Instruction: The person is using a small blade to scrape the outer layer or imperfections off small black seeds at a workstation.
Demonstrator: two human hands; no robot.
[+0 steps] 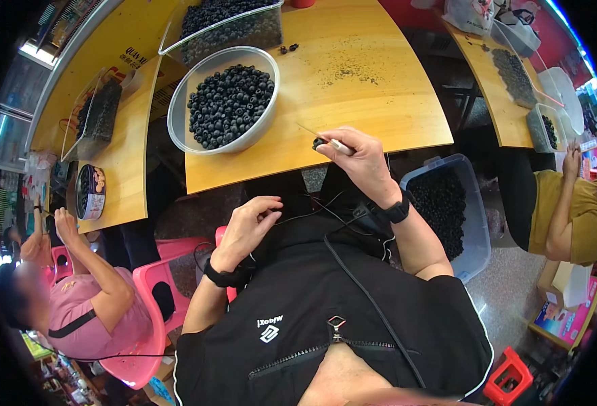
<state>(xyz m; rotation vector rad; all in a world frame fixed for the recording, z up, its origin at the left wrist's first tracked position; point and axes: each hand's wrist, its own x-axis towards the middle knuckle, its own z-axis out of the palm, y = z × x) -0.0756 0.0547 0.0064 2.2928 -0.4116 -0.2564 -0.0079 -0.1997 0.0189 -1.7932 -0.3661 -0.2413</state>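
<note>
My right hand [356, 159] is raised at the near edge of the wooden table, closed round a white-handled pick [341, 147] with a thin metal shaft pointing up and left. A small black round piece [319, 143] sits at its fingertips, against the tool. Lower down, over my lap, my left hand [247, 227] hovers with loosely bent fingers and the thumb apart; nothing can be made out in it. Beyond it on the table stands a clear round tub [271, 101] full of similar black pieces [227, 108].
A clear rectangular bin [278, 24] of black pieces stands behind the tub; dark crumbs [352, 68] litter the table [400, 115]. By my right side, a large plastic bin [477, 237] holds dark pieces. People work at side tables left and right. A pink chair [156, 298] stands left.
</note>
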